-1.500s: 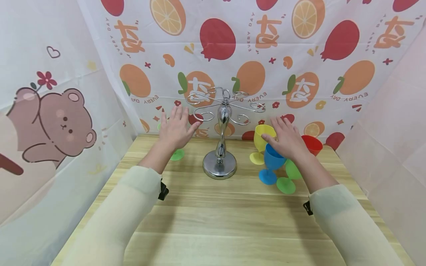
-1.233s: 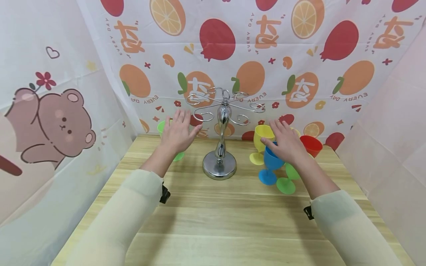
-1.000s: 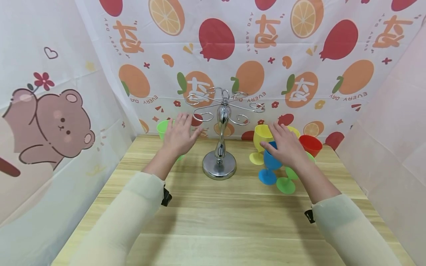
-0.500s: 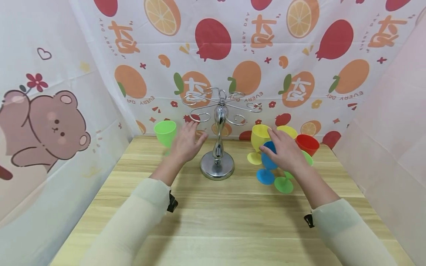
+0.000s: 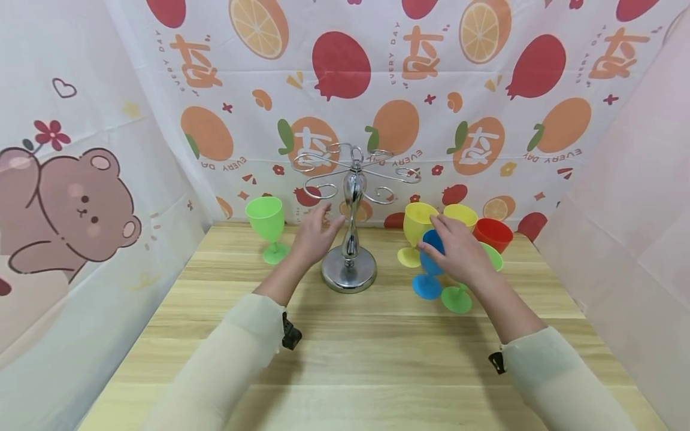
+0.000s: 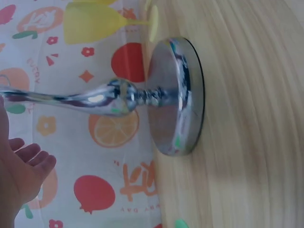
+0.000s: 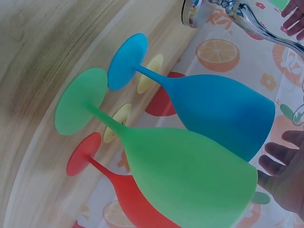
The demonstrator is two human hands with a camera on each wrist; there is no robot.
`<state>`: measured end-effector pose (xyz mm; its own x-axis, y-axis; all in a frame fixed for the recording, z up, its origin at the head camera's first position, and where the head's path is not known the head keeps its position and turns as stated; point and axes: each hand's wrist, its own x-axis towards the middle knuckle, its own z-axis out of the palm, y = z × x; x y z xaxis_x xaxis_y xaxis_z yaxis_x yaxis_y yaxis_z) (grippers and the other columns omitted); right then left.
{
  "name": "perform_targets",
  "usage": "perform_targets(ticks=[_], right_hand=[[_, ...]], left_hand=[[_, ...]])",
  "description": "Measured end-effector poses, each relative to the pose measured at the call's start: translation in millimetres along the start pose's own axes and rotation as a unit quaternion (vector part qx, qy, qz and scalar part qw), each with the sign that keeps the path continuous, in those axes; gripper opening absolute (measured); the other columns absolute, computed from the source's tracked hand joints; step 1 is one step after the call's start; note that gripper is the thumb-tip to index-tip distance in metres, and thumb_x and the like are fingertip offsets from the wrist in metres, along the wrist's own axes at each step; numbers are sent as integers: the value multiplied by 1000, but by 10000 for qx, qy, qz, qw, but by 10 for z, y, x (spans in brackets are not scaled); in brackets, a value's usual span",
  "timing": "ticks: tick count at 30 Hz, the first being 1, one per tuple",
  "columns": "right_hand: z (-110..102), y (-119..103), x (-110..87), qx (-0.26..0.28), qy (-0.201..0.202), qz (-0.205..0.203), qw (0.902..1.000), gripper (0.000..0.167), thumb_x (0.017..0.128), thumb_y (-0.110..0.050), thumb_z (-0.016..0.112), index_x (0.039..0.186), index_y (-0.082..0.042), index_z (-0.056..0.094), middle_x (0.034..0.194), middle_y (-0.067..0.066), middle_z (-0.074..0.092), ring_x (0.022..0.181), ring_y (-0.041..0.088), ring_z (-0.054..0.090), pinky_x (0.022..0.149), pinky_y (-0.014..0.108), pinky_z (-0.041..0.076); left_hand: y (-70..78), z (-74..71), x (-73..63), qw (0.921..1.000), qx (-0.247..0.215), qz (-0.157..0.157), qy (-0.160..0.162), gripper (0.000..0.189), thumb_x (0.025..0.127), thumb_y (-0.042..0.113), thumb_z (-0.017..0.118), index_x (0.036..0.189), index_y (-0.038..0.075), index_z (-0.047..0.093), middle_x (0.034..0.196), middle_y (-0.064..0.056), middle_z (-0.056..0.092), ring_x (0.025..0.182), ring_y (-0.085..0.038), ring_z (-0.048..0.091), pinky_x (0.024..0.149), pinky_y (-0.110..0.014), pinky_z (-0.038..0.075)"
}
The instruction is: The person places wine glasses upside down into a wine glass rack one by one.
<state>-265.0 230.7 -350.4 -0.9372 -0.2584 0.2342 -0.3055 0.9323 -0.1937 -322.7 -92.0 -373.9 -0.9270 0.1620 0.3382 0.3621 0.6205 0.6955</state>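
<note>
The left hand (image 5: 315,236) hovers with straight, loosely spread fingers just beside the rack (image 5: 350,239) stem, holding nothing. The right hand (image 5: 455,251) hovers flat, fingers relaxed and slightly spread, over the blue goblet (image 5: 431,263) and green goblet (image 5: 463,287) on the table (image 5: 377,359).

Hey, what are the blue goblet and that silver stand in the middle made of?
The blue goblet looks like matte, slightly translucent plastic: uniform colour, soft sheen, no glassy sparkle. The stemware rack appears to be chrome-plated metal: its base mirrors the surrounding colours, with sharp highlights.
</note>
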Motion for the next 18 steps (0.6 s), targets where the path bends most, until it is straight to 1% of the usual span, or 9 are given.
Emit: perform_targets(ticks=[4,7,10,13,18], right_hand=[[14,2,-13,1,-83,37,10000,86,91,-66,51,155,-11,30,158,16,31,142,40,30,103,59,44],[25,6,-14,17,-147,40,9999,86,91,-65,51,154,-10,31,157,17,33,141,41,31,101,59,45],[37,16,-9,7,-197,42,9998,86,91,-65,51,154,-10,31,156,17,34,141,41,32,101,59,45],[44,31,-4,-9,-230,66,9997,87,91,-65,51,154,-9,31,155,17,35,140,40,32,101,58,46],[51,42,3,-5,-300,132,9995,88,90,-66,51,154,-10,30,155,17,34,140,40,31,99,58,47]], left_hand=[[24,70,16,9981,-610,16,-119,69,100,51,48,147,2,38,148,-18,45,133,-35,47,109,-48,42],[17,151,21,9961,-862,-3,-192,65,100,45,53,145,0,40,146,-20,47,132,-35,49,108,-45,43],[6,246,19,9954,-927,-90,-220,61,99,40,57,143,1,43,143,-19,50,131,-34,50,107,-45,44],[-21,343,18,9956,-891,-167,-232,58,98,35,60,141,1,45,140,-19,52,129,-33,51,106,-45,45],[-88,455,11,9957,-892,-183,-159,49,97,25,63,137,1,49,133,-17,56,125,-32,55,103,-44,48]])
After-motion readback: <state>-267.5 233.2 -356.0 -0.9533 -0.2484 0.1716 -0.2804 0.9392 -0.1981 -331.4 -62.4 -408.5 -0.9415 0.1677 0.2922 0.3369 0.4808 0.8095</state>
